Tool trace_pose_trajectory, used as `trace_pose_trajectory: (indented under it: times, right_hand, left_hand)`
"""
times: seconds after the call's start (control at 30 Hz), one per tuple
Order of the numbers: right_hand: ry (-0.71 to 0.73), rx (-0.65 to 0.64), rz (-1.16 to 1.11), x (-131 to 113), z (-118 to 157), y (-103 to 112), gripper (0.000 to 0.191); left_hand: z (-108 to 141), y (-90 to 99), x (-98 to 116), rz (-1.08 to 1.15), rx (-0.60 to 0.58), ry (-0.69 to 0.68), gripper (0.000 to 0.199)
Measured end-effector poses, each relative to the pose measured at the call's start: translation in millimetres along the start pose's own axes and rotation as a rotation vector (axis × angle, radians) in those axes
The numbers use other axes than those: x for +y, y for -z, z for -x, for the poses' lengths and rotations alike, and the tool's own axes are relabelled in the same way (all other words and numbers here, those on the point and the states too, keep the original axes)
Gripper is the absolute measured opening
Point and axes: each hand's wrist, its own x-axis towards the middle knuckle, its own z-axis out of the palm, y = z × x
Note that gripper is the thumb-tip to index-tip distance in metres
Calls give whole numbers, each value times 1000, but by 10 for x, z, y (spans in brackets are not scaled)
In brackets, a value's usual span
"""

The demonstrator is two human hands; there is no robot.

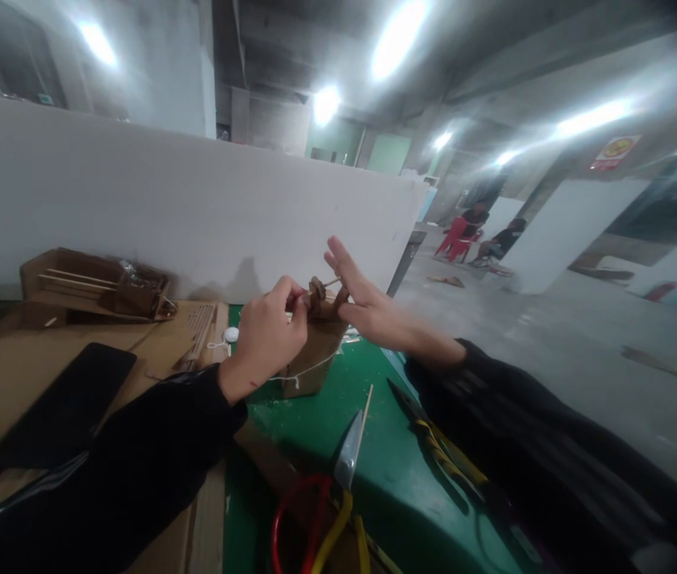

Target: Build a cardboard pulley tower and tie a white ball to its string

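A small brown cardboard box (312,363) stands on the green tabletop (410,470), with a white string running across its lower side. On its top sits a small brown part (316,293) with a thin stick through it. My left hand (272,323) pinches at the left side of that part, thumb and index finger together. My right hand (374,311) is at the part's right side, its upper fingers stretched out beside the stick's end and its thumb near the box's top edge.
Red and yellow scissors (347,462) and yellow-black pliers (434,446) lie in front. A black flat object (63,406) rests on cardboard at left, below an open cardboard tray (75,291). A white panel (194,199) stands behind. People (475,219) sit far off.
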Motion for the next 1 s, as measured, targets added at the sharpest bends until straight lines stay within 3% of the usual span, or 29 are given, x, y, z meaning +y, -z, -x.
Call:
trace_pose_trajectory:
  times: [0.17,0.33,0.47,0.6,0.83,1.0]
  right_hand:
    - [120,127,-136,155,6,-118,92]
    - [159,220,-305,251,27,-150,69]
    - [116,319,-386,230,77,-182,41]
    - [40,399,-338,202,104,-201,36]
    - [-36,370,-314,239,45,-145,35]
    - [-100,315,-140,127,88,-41,33]
  left_hand:
    - [-4,10,30,-33,13,-25,10]
    - [-16,-6,27,-15,1,-34,10]
    - [-11,-30,27,-12,5,-46,10]
    - [-7,-36,53,-19,1,-56,10]
    - [3,-46,76,-26,-10,-53,9]
    - [13,-50,75,-14,-7,-36,9]
